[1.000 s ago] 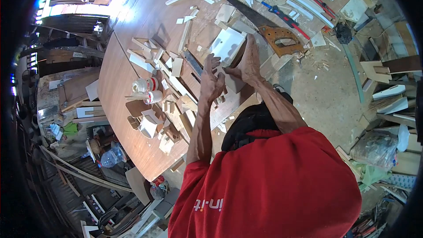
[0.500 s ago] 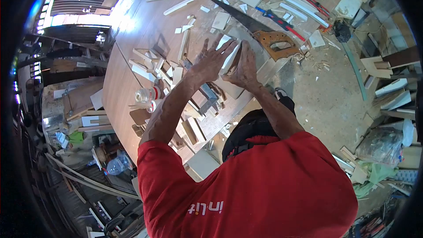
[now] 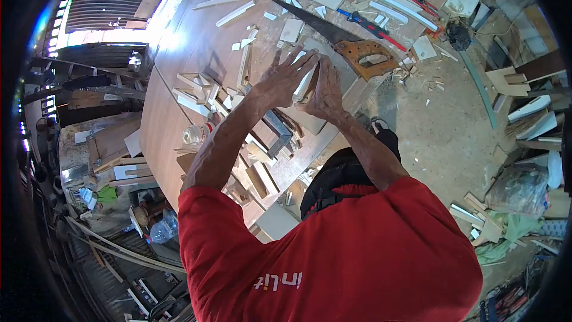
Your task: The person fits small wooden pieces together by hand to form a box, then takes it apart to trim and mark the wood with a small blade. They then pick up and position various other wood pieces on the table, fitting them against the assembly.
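Observation:
Between my two hands stands a small wooden piece (image 3: 305,84) with a pale face and a darker side, over the worktable (image 3: 164,119). My left hand (image 3: 285,82) presses on its left side, the fingers stretched toward its top. On the other side my right hand (image 3: 325,92) holds it, with fingers extended upward and the thumb near its lower end. The fingertips of both hands nearly meet at the top. A handsaw (image 3: 364,58) with a wooden handle lies just right of my hands. Below them is a dark metal-like block (image 3: 277,133) among wood offcuts.
Red and blue clamp-like tools (image 3: 372,28) and long pale strips (image 3: 396,5) lie beyond the saw. A clear jar (image 3: 193,135) stands left of my left forearm. Wood scraps and a plastic bag (image 3: 519,188) are on the floor at right.
The hands and the piece between them have shifted very slightly, and the fingertips are closer together at the top. The whole view has moved a little.

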### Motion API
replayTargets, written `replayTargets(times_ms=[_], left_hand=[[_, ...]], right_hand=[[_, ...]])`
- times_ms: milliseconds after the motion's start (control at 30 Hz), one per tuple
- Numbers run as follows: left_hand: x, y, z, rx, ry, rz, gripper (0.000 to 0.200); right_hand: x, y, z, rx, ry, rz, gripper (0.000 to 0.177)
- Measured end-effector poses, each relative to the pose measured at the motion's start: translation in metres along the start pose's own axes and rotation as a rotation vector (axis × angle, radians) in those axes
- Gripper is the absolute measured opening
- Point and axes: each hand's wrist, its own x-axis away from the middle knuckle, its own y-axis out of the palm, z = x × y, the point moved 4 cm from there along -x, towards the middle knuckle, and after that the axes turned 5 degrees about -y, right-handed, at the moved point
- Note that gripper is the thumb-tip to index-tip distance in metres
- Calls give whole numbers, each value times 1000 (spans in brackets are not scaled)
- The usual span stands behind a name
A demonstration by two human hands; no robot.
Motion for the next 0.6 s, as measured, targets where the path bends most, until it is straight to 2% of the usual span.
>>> replayTargets(times_ms=[333, 600], left_hand=[[1, 2, 5, -90, -33, 3, 122], [1, 6, 12, -189, -28, -20, 115]], right_hand=[[1, -1, 1, -7, -14, -6, 124], [2, -2, 2, -12, -19, -7, 124]])
